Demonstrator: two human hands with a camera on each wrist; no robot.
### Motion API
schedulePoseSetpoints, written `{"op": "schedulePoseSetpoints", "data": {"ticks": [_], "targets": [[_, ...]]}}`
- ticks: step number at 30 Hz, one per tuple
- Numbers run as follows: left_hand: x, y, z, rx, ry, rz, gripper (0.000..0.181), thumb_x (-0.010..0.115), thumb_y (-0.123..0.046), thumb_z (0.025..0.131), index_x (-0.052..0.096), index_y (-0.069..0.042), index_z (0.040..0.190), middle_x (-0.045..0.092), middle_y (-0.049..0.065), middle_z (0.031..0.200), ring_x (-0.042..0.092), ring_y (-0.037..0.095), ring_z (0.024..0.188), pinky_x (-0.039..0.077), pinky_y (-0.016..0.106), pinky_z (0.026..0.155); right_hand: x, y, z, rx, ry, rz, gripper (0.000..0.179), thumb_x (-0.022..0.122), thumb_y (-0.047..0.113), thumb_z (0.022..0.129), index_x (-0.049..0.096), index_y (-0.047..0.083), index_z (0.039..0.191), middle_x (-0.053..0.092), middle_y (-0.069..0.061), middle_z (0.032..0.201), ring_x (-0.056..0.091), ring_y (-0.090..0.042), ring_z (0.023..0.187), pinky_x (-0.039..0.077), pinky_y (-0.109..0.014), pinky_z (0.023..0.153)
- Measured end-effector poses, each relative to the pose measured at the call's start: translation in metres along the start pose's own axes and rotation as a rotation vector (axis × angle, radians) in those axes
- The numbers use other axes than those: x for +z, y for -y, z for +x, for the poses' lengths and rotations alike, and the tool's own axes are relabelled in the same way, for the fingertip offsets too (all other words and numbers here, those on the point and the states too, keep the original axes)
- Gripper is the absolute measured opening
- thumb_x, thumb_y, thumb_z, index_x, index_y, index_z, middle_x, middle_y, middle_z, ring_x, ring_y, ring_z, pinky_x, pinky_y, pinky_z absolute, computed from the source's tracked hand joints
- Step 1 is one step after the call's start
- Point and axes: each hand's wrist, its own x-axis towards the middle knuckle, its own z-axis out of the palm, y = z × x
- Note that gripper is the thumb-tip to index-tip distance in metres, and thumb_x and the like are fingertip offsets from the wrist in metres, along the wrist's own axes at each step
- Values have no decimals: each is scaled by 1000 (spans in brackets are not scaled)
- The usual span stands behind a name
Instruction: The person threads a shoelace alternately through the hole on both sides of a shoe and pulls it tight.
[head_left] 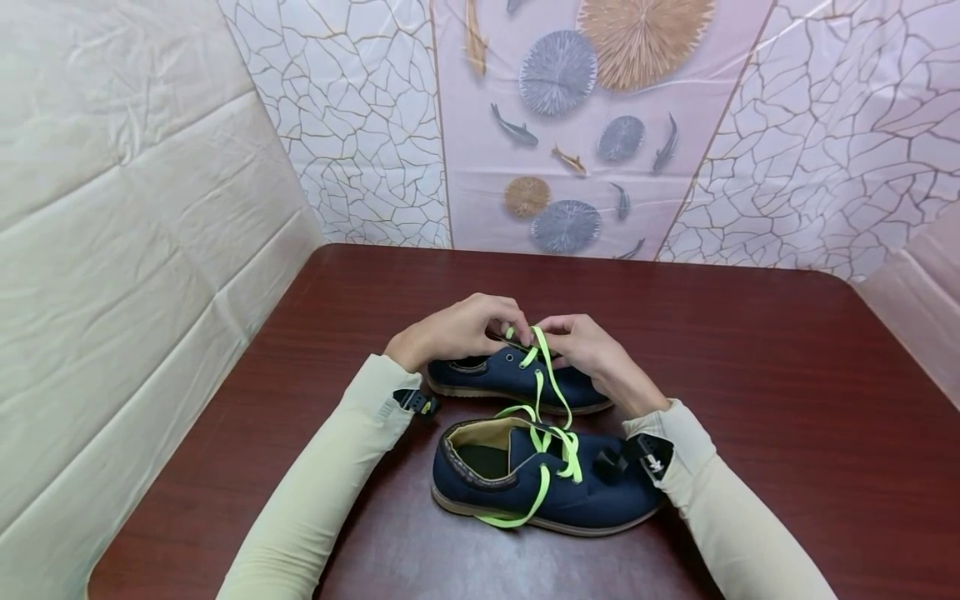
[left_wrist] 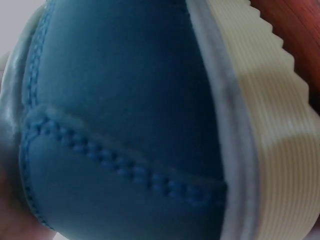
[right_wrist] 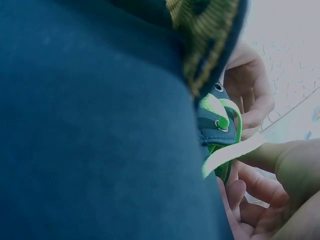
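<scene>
Two navy shoes with neon green laces lie side by side, toes to the right. Over the lacing of the far shoe (head_left: 487,375), my left hand (head_left: 474,325) pinches the green shoelace (head_left: 553,383) with curled fingers by the eyelets. From the toe side, my right hand (head_left: 592,350) meets it there, thumb and fingers closed at the lace. The lace crosses this hand's fingertips in the right wrist view, which partly hides them. The near shoe (head_left: 600,500) stands below my wrists, its laces loose; its blue side (right_wrist: 100,140) fills much of the right wrist view.
The shoes stand on a dark red wooden table (head_left: 360,308) with rounded corners. A patterned backdrop (head_left: 360,125) hangs behind it, and pale padded cloth (head_left: 127,250) lines the left side. Black camera straps sit on both sleeved wrists; the right one overlaps the near shoe's toe.
</scene>
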Motion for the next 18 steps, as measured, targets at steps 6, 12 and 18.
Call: {"op": "schedulePoseSetpoints", "data": {"ticks": [6,12,18], "targets": [[2,-3,0,33,-73,144,15,73,-7,99,76,-21,105,66,-11,106,58,7,87,51,27,81,0,-2,1,19,-12,-12,31,57,29,111,72,4,122,64,-12,131,64,-24,108,56,-41,95],[2,-5,-2,57,-106,230,21,70,-5,99,74,-25,96,62,-13,108,59,3,92,51,28,80,-1,-3,2,15,3,19,35,56,29,111,71,3,129,65,-11,128,62,-21,103,56,-39,93],[0,-7,-3,87,-95,393,22,72,-8,101,81,-26,91,64,-9,112,64,5,99,53,30,80,-1,-4,2,-3,18,51,33,59,29,110,72,3,126,65,-10,126,62,-20,104,56,-39,94]]}}
